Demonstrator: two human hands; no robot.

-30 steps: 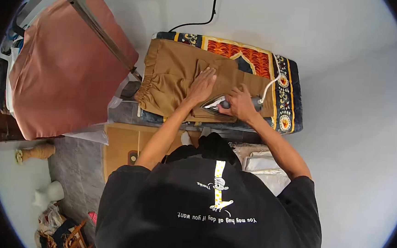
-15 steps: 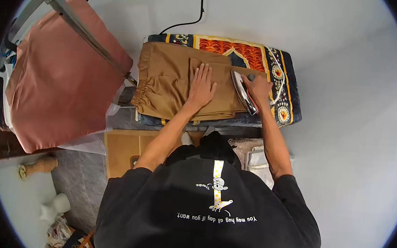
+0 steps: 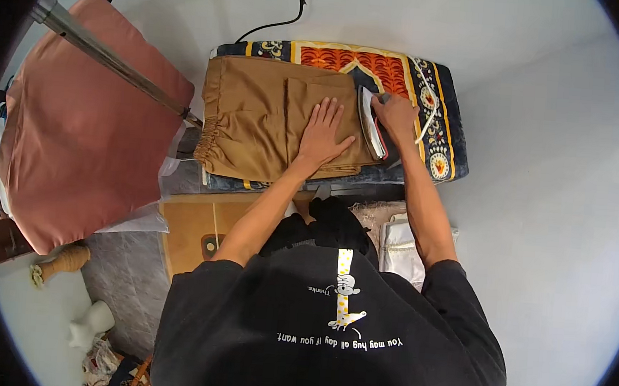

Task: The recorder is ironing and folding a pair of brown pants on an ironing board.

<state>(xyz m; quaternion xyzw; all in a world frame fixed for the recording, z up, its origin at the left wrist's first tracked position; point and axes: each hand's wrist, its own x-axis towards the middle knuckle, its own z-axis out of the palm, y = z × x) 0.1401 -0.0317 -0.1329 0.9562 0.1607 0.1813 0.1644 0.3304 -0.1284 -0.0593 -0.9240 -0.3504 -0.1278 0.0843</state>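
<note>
Brown trousers (image 3: 246,120) with a gathered elastic waistband at the left lie folded on a patterned padded cloth (image 3: 451,124). My left hand (image 3: 323,133) rests flat on the folded fabric, fingers spread, thumb pointing right. My right hand (image 3: 398,120) is closed round the handle of a clothes iron (image 3: 371,126) at the right end of the trousers. The iron's shiny edge faces left, a short way from my left hand. Its underside and the fabric's right end are partly hidden.
A white cord (image 3: 430,105) curves over the cloth's right side. Pink fabric (image 3: 91,135) hangs by a metal pole (image 3: 111,54) at the left. Flattened cardboard (image 3: 188,227) and a folded pale item in plastic (image 3: 400,249) lie below. A wall stands behind.
My left hand has shifted right across the trousers, its fingers spreading wider. The iron has moved left relative to the cloth, along with my right hand. The whole view has shifted slightly.
</note>
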